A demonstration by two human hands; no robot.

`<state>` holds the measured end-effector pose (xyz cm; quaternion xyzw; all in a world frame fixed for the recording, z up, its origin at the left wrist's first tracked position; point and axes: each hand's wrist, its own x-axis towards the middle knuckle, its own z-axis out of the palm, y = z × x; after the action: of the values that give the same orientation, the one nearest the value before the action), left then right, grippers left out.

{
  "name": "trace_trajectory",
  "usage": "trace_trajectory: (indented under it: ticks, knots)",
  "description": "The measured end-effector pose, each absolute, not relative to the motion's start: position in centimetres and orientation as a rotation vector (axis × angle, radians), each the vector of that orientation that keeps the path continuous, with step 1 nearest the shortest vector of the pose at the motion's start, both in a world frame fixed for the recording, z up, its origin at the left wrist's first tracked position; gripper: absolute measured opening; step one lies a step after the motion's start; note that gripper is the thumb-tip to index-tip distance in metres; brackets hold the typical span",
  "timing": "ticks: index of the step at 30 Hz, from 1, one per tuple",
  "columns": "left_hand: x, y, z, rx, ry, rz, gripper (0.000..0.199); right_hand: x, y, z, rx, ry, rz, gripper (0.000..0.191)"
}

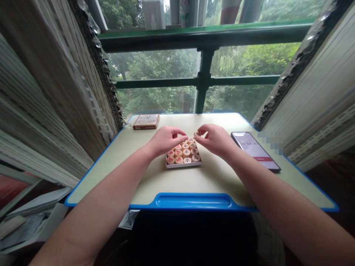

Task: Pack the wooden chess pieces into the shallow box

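A shallow white box (183, 166) of round wooden Chinese chess pieces (186, 152) sits at the middle of the table. Red characters mark the pieces on the left, dark ones those on the right. My right hand (215, 138) pinches a Chinese chess piece (197, 134) between thumb and fingers by the box's far right corner. Over the far left part of the box reaches my left hand (168, 140), its thumb and fingers slightly apart with nothing visible between them. It hides some of the pieces beneath.
A brown, flat box lid (146, 122) lies at the table's far left. To the right rests a phone (255, 150) showing a timer. The blue-edged table (111, 184) has a pen groove (194, 201) at its front. Curtains hang on both sides, with a window behind.
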<state>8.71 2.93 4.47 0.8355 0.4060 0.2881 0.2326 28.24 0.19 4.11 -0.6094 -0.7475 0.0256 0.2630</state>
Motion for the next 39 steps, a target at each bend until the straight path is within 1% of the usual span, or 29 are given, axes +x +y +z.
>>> trace_trajectory:
  ticks: [5, 10, 14, 16, 20, 26, 34, 39]
  knots:
    - [8.9, 3.1, 4.1, 2.033, 1.058, 0.743, 0.044, 27.3, -0.8, 4.3, -1.396, -2.062, 0.06, 0.022]
    - [9.2, 3.1, 3.8, 1.893, 0.981, 0.736, 0.041, 26.8, -1.0, 3.5, -1.26, -2.115, 0.063, 0.014]
    - [8.9, 3.3, 3.9, 1.902, 0.995, 0.729, 0.04, 27.0, -1.0, 3.5, -1.245, -2.136, 0.069, 0.022]
    - [8.7, 3.3, 4.1, 1.968, 0.999, 0.615, 0.039, 27.1, -1.1, 3.8, -1.226, -2.144, 0.076, 0.024]
    - [8.4, 2.8, 4.5, 2.117, 0.902, 0.295, 0.035, 27.3, -1.2, 4.3, -1.233, -2.167, 0.07, 0.018]
    - [8.6, 2.3, 4.7, 2.17, 0.916, 0.159, 0.031, 27.2, -1.1, 4.2, -1.293, -2.16, -0.026, 0.023]
    - [8.9, 2.4, 4.4, 2.312, 0.988, 0.287, 0.03, 27.1, -1.2, 4.3, -1.326, -2.165, -0.055, 0.027]
    - [8.9, 2.4, 4.5, 2.354, 0.935, 0.241, 0.029, 27.1, -1.2, 4.3, -1.336, -2.17, -0.065, 0.027]
